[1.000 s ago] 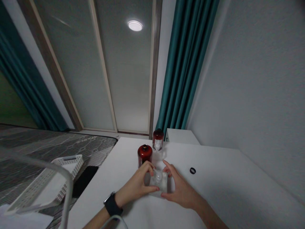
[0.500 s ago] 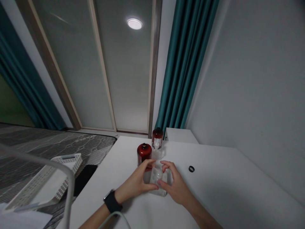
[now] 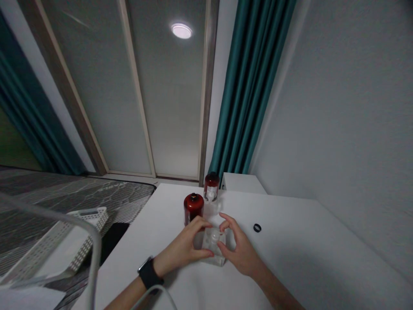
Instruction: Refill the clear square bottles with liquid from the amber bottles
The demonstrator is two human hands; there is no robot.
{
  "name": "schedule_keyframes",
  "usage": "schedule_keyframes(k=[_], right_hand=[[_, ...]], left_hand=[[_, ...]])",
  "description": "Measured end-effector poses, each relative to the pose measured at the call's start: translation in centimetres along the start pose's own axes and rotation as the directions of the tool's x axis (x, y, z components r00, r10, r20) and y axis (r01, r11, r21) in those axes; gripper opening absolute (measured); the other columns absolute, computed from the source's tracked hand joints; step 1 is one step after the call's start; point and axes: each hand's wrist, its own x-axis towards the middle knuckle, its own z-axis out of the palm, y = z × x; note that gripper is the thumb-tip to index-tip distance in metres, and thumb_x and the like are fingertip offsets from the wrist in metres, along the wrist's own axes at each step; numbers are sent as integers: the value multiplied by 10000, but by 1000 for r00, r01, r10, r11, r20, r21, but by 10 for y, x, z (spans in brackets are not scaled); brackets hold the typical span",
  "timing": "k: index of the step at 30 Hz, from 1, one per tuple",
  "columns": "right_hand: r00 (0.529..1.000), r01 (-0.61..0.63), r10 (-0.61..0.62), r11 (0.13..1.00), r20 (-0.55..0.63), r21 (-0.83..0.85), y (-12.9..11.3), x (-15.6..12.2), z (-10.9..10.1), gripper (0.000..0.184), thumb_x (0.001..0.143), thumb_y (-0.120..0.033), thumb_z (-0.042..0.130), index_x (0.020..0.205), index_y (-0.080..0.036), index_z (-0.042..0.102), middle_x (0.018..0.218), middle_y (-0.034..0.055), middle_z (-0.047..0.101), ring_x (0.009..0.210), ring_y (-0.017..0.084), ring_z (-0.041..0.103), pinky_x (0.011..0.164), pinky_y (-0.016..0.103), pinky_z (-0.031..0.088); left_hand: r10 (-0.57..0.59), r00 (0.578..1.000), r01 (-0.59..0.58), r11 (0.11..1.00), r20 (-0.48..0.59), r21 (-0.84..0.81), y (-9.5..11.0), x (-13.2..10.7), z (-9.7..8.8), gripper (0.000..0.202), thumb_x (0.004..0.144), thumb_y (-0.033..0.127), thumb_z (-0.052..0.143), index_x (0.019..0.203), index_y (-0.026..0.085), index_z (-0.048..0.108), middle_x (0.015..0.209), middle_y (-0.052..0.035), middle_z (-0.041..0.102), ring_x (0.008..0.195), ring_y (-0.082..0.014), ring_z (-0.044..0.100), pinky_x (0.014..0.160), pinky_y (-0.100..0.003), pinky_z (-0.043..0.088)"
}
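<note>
A clear square bottle [image 3: 213, 247] stands on the white table [image 3: 290, 258]. My left hand [image 3: 183, 249] wraps its left side, a black watch on that wrist. My right hand [image 3: 238, 252] pinches the small pale cap on the bottle's top with thumb and fingers. Just behind my left hand stands a dark red bottle [image 3: 193, 207]. Farther back is a second bottle [image 3: 211, 189] with a red top and clear body.
A small black ring [image 3: 257, 227] lies on the table to the right of my hands. A white perforated basket [image 3: 69, 241] and a dark flat object [image 3: 112, 241] sit off the table's left edge. A grey wall runs along the right; teal curtains hang behind.
My right hand has moved from beside the clear bottle onto its top and closed its fingers on the cap. My left hand has kept its hold on the bottle.
</note>
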Motion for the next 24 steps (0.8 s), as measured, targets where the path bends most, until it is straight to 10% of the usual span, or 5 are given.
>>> schedule_keyframes(k=[9, 24], right_hand=[[997, -62, 58, 993, 46, 102, -6, -3, 11, 694, 779, -151, 635, 1425, -261, 408, 1181, 61, 613, 1154, 240, 575, 1073, 439, 398], [997, -68, 70, 996, -24, 61, -5, -2, 10, 632, 770, -162, 610, 1378, -249, 461, 1041, 28, 610, 1023, 220, 601, 1011, 400, 423]], left_hand=[[1, 1000, -1, 1000, -5, -31, 3, 0, 1, 338, 758, 216, 814, 898, 212, 507, 1179, -54, 554, 1120, -241, 555, 973, -350, 433], [-37, 999, 37, 997, -2, -73, -5, 1, 2, 444, 737, 270, 832, 989, 217, 470, 1165, -70, 556, 1096, -256, 552, 967, -372, 442]])
